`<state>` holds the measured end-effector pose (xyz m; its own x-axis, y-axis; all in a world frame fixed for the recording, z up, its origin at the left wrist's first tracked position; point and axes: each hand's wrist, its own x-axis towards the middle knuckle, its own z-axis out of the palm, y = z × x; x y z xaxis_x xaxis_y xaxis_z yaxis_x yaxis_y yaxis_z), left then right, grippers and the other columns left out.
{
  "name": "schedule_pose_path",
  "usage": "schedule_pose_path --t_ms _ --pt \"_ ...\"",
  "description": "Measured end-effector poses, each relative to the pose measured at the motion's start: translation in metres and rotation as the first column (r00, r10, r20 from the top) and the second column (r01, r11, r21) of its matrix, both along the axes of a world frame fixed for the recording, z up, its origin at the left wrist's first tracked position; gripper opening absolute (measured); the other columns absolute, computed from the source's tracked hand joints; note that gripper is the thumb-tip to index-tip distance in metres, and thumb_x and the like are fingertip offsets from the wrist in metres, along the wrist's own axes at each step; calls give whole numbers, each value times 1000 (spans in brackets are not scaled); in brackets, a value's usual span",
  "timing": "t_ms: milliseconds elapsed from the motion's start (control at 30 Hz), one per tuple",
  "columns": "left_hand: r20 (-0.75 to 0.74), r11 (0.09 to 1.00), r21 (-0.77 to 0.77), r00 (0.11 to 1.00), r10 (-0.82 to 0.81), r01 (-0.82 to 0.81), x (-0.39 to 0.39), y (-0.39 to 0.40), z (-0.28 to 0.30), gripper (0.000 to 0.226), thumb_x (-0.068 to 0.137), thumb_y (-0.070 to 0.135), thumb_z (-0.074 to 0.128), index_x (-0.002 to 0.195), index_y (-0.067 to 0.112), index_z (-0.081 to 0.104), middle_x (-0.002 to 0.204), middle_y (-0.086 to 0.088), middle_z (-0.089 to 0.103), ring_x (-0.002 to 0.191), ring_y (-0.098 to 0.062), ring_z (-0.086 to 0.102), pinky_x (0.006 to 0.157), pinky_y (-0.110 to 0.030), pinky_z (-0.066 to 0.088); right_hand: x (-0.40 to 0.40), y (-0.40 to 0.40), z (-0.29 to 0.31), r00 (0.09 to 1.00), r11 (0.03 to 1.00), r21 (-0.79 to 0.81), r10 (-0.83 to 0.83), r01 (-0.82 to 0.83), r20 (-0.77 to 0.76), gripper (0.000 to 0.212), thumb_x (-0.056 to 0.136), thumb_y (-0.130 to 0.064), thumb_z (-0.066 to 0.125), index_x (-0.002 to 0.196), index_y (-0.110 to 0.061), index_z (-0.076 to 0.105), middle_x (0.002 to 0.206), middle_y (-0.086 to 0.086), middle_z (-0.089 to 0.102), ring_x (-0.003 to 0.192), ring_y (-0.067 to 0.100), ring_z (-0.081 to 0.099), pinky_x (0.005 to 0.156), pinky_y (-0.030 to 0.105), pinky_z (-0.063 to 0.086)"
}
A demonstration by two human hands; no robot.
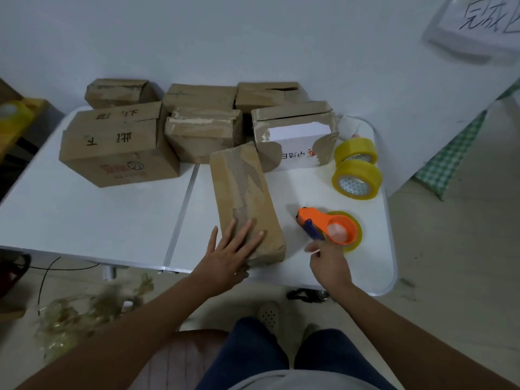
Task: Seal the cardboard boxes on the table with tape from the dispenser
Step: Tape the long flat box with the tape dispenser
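The long cardboard box lies near the front edge of the white table, the left hand flat on its near end, fingers straight. The right hand, blurred, reaches the orange tape dispenser; whether it grips is unclear. Six more boxes crowd behind, the rear three partly hidden. Two spare yellow tape rolls sit at right.

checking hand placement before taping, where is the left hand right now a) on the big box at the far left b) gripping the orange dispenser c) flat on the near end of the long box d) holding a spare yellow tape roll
c: the left hand lies with straight fingers on the near end of the long box, while the right hand reaches for the orange dispenser.
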<state>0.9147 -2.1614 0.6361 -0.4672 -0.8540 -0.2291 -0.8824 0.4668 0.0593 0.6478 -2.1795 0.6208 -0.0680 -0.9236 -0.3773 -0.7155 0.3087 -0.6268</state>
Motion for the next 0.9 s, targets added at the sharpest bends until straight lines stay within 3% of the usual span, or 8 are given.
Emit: schedule_pose_path --t_ms 67,133,333,433,567,667,733,900 --pt "8 1000 12 1000 26 -26 -4 2 -1 99 89 49 62 157 33 -8 166 -3 -12 150 -37 -12 117 -65 13 -14 -9 -3 975 985 -166 9 -47 -224 18 85 -6 58 102 -9 62 112 12 55 97 32 56 78 43 49" --pt "49 999 -27 999 19 -18 -5 3 -5 99 86 47 68 159 29 3 166 -8 5 150 -40 5 113 -63 27 -25 -19 -4 944 981 -177 22 -85 -330 28 84 -12 65 108 -1 55 112 19 52 101 36 53 83 46 48" --pt "-10 997 -78 1000 -15 14 9 14 -7 93 86 48 64 159 30 7 165 -6 13 149 -38 12 110 -50 36 -33 -42 -18 889 971 132 234 -198 -393 54 91 -48 58 121 -4 46 118 12 59 110 31 57 94 41 42" --pt "-41 999 -41 999 -1 -1 12 10 -8 83 91 54 49 158 35 4 165 -3 11 150 -36 10 112 -50 35 -32 -43 -24 898 968 181 229 -172 -376 42 97 -34 51 127 -6 48 128 16 54 116 35 53 93 42 42" --pt "-57 1000 7 998 3 -3 11 -5 -9 78 95 55 38 154 43 -12 165 4 -8 150 -31 -10 118 -50 21 -35 -43 -16 881 962 190 256 -194 -398 32 97 -17 45 126 -3 45 119 18 58 106 37 58 81 39 45" --pt "-89 1000 11 996 -3 4 17 -19 -8 86 96 46 52 153 45 -12 165 6 -11 150 -30 -14 119 -53 19 -37 -40 -5 915 957 132 287 -259 -285 33 99 -18 46 127 -3 40 96 13 64 84 30 62 72 37 47" --pt "-112 999 40 994 -8 12 23 -27 -7 91 94 43 59 154 45 -10 165 6 -9 150 -29 -14 120 -55 20 -33 -38 9 956 965 120 249 -232 -154 18 98 -16 47 114 -7 44 84 9 60 70 24 59 61 35 44" --pt "-139 997 80 990 -11 23 26 -30 -5 77 95 55 41 153 48 -10 164 11 -14 150 -25 -18 119 -56 14 -8 -30 43 972 985 173 -32 -9 233 15 95 -17 48 107 -10 52 101 11 64 84 24 60 66 34 43"
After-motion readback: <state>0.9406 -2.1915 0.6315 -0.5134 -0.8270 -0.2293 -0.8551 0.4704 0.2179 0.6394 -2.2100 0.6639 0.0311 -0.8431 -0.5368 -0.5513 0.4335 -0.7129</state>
